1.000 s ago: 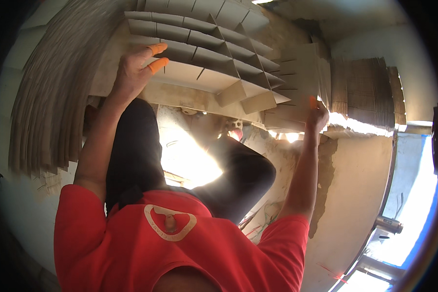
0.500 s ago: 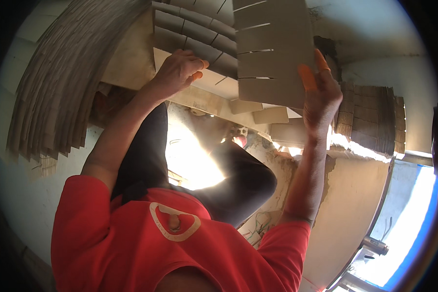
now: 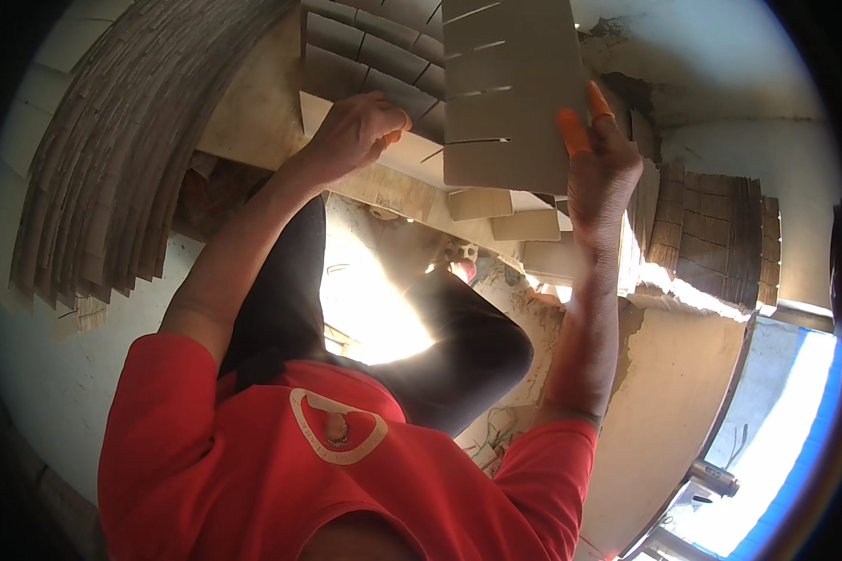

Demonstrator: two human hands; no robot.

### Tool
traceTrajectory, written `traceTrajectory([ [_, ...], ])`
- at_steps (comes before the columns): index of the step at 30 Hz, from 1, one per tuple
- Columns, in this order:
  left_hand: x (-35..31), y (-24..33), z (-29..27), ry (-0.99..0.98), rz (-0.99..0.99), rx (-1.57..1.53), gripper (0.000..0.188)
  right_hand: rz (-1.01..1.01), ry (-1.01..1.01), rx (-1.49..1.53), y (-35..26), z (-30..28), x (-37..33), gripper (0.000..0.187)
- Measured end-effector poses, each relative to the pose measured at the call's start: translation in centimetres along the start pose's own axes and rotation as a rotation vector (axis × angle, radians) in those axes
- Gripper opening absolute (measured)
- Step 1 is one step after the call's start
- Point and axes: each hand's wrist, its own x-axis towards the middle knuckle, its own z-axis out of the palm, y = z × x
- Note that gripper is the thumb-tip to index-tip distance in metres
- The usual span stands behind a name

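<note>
My right hand (image 3: 605, 170), with orange covers on the thumb and a finger, pinches the right edge of a slotted grey-brown cardboard sheet (image 3: 510, 103). The sheet hangs over the right part of a cardboard divider grid (image 3: 384, 58) on the table, its slots running in from the left edge. At the near side of the grid is my left hand (image 3: 355, 136), closed, with orange covers on its fingertips pressed together. Whether anything thin is between those fingertips I cannot make out.
A tall fanned stack of cardboard strips (image 3: 131, 140) stands at the left. More bundled cardboard pieces (image 3: 716, 238) sit at the right. Loose cardboard pieces (image 3: 524, 225) jut over the table's near edge (image 3: 393, 190). My legs are below, with bright light between them.
My right hand has brought the cardboard sheet slightly left and toward the far side. My left hand has shifted a little to the right, still closed.
</note>
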Motion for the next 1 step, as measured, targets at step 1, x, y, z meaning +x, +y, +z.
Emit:
traceTrajectory([
  [1,0.06,0.07,0.02,-0.002,-0.008,-0.010,0.016,-0.005,-0.012,-0.016,0.37,0.26,0.01,0.041],
])
